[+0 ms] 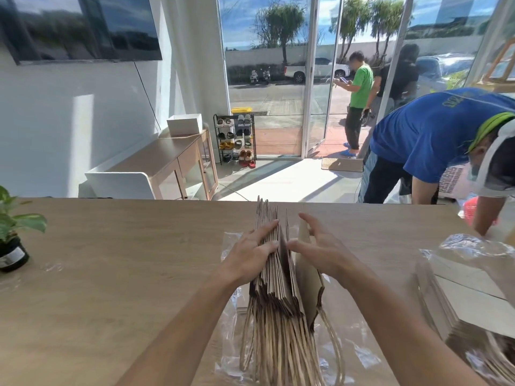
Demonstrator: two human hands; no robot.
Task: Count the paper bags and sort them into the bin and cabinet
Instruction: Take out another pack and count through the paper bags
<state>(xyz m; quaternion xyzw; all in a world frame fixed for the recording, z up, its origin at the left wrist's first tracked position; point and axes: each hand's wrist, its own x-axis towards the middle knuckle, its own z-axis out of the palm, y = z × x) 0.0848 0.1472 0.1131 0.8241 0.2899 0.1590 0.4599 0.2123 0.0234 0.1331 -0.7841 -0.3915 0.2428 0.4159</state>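
Observation:
A thick stack of flat brown paper bags (274, 285) with twisted paper handles stands on edge on the wooden counter (125, 274), handles toward me. My left hand (252, 250) presses flat on the left side of the stack, fingers over its top edges. My right hand (317, 246) touches one or two bags (308, 277) that lean apart to the right, fingers spread. A second pile of paper bags (457, 310), partly in clear plastic, lies at the right edge.
Clear plastic wrap (231, 324) lies under the stack. A potted plant (12, 235) stands at the counter's left edge. A person in a blue shirt (434, 137) bends over the counter's far right. A wooden cabinet (178, 165) and a shoe rack (235, 139) stand beyond.

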